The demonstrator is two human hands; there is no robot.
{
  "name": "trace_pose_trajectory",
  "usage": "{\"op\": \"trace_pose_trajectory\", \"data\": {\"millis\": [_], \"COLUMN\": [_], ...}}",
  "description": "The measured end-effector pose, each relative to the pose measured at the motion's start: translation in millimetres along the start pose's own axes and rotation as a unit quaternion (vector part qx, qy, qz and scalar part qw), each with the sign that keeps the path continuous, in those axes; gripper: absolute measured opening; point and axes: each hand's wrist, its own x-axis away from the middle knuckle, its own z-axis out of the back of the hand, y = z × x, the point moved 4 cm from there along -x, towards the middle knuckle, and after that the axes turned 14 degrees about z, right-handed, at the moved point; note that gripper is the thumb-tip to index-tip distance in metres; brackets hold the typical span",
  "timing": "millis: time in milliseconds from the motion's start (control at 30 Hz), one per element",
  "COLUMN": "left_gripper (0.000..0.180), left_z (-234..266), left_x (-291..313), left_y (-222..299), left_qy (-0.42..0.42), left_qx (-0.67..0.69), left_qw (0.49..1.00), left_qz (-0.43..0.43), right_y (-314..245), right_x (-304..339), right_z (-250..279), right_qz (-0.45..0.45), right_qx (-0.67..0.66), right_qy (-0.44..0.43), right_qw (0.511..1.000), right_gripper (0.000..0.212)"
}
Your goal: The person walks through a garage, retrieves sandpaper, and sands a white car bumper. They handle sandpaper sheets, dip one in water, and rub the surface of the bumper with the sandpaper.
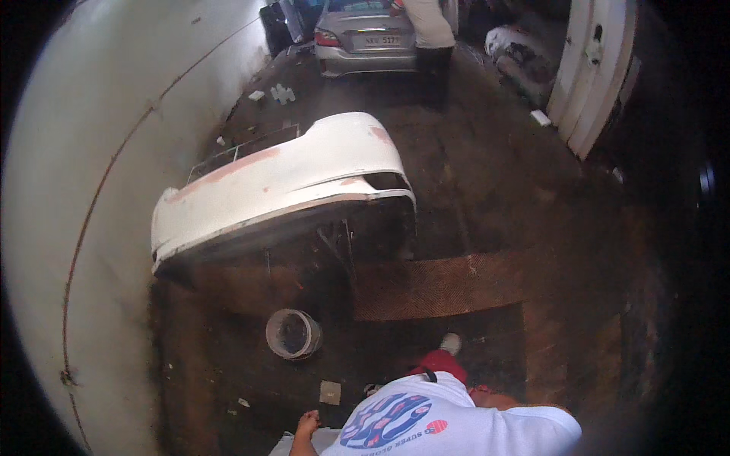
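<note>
My left hand (309, 420) hangs low beside my white shirt, its fingers curled closed. Whatever may be inside them is too small to make out. Of my right arm (496, 400) only a bent part shows at the shirt's edge; its fingers are hidden. Ahead on the floor, out of reach of both hands, a white car bumper (281, 178) with pinkish filler patches is propped up at a slant on a thin metal stand (338, 247). A pale bucket (293, 334) with a dark inside stands between the bumper and my left hand.
A flat tan square (330, 392) lies near my left hand. A brown textured mat (433, 287) crosses the dark floor. The pale wall (91, 152) runs along the left. Farther off, a person (430, 30) leans by a silver car (366, 38); a white door (593, 72) stands right.
</note>
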Motion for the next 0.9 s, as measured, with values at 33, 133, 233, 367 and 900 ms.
{"op": "trace_pose_trajectory", "data": {"millis": [33,133,233,367,900], "left_gripper": [0.032,0.032,0.029,0.037,0.048], "left_z": [-19.1,-91.0,-192.9,-359.8,-730.7], "left_x": [11.1,41.7,68.4,115.5,247.4], "left_y": [23.4,94.3,156.1,238.8,597.3], "left_qy": [-0.004,-0.031,-0.06,-0.1,-0.105], "left_qx": [-0.001,-0.019,-0.104,-0.245,-0.539], "left_qw": [1.0,0.998,0.988,0.951,0.764], "left_qz": [-0.006,-0.049,-0.099,-0.158,-0.338], "right_y": [16.0,59.2,98.8,129.5,169.1], "right_x": [7.9,18.0,15.8,-9.0,-205.3], "right_z": [-0.9,15.9,74.1,215.7,576.8], "right_qz": [-0.002,0.005,0.011,-0.051,0.101], "right_qx": [-0.012,-0.049,-0.079,-0.518,-0.427], "right_qy": [-0.015,-0.051,-0.089,0.051,0.299], "right_qw": [1.0,0.997,0.993,0.852,0.847], "right_gripper": [0.042,0.04,0.039,0.032,0.015]}}
